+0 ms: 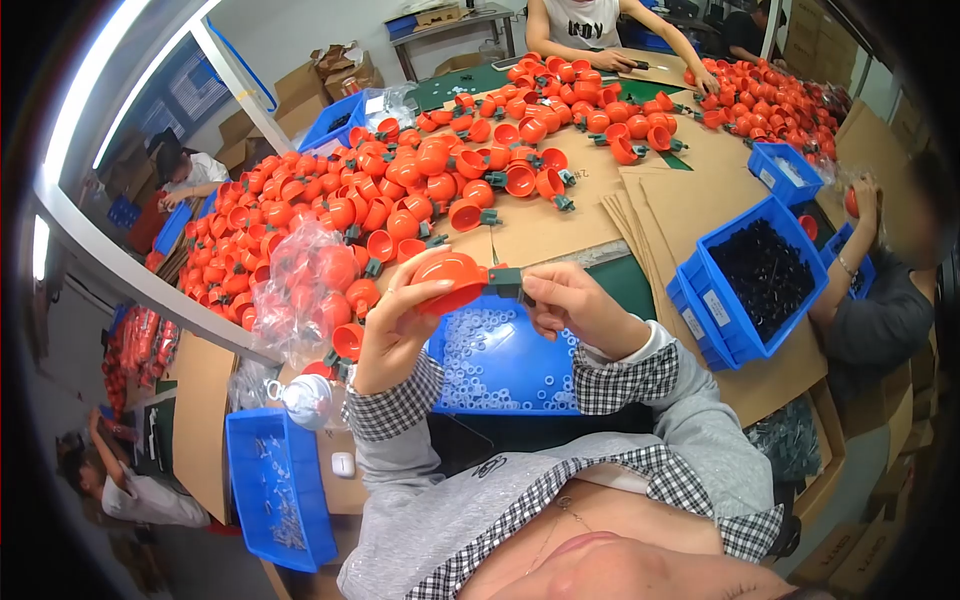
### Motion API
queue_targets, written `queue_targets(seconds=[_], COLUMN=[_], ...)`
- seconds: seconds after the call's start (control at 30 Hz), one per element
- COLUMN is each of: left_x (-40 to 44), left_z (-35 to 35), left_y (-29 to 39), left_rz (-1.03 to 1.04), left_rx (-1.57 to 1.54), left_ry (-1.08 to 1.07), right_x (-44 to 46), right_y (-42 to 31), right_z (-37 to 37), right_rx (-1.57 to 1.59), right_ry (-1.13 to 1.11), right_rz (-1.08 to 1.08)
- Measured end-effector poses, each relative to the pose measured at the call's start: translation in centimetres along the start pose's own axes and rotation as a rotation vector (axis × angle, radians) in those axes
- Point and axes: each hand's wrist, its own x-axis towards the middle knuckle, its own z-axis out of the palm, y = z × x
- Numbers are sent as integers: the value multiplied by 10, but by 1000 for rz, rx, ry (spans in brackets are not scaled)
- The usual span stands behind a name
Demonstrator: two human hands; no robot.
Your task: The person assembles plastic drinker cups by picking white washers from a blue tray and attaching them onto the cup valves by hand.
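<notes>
My left hand (395,320) is closed around a red plastic cup (455,278), its fingers curled over the bowl. From the cup's right side sticks a dark green plastic fitting (507,283), which my right hand (570,300) pinches between thumb and fingers. Whether a small part sits in the right fingertips is hidden. Cup and fitting are held in the air above a blue tray (505,360) with many small translucent white rings in it. Beyond my hands lies a large heap of similar red cups (400,190), many with green fittings, on the cardboard-covered table.
Blue bins (745,275) of small black parts stand at right, and a blue bin (280,490) of small clear parts at lower left. A clear plastic bag (305,285) lies against the heap. A white case (343,464) rests beside the lower-left bin. Other people work around the table.
</notes>
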Motion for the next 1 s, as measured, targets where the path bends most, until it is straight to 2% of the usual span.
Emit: queue_targets(seconds=[0.07,0.13,0.17,0.2,0.23,0.27,0.33,0.37,0.4,0.43,0.47,0.5,0.53,0.57,0.67,0.7,0.73,0.77,0.8,0.87,1.0], left_x=[2,0,-1,-1,-2,-2,1,3,4,4,4,3,2,1,4,5,5,4,4,5,3], left_z=[-3,-5,-6,-6,-6,-5,-1,1,3,6,7,3,3,3,6,5,5,8,8,8,8], left_y=[1,-4,-6,-6,-4,-2,1,3,5,7,9,7,5,5,4,4,4,-1,0,2,0], left_rz=[51,29,-128,-284,-401,-399,-623,-575,-575,-401,-227,-125,-125,-106,-90,-188,-285,-284,-283,-283,-324], left_rx=[-175,-151,-186,-220,-253,-254,-102,-199,-199,-167,-134,-112,-112,-113,-47,-125,-204,-225,-226,-135,-178], left_ry=[-2,68,112,156,98,99,-7,34,34,29,24,-27,-27,-18,48,113,176,276,274,227,179], right_x=[1,1,0,0,0,1,3,2,1,0,1,4,6,6,6,5,2,1,1,0,1], right_y=[0,5,8,12,15,17,19,18,15,13,12,11,10,7,11,11,10,8,7,7,10], right_z=[2,5,7,9,10,11,12,11,11,9,6,2,-2,-5,-4,0,8,12,13,15,12], right_rx=[66,-208,-208,-634,-1061,-1062,-1177,-1177,-985,-790,-790,-427,-63,79,29,27,-468,-961,-962,-1223,-1224], right_ry=[-9,57,57,156,254,252,259,259,233,205,205,115,25,-22,34,34,184,332,334,347,347], right_rz=[24,-129,-130,-393,-657,-657,-767,-767,-560,-357,-357,-164,27,125,108,109,-205,-525,-525,-712,-709])
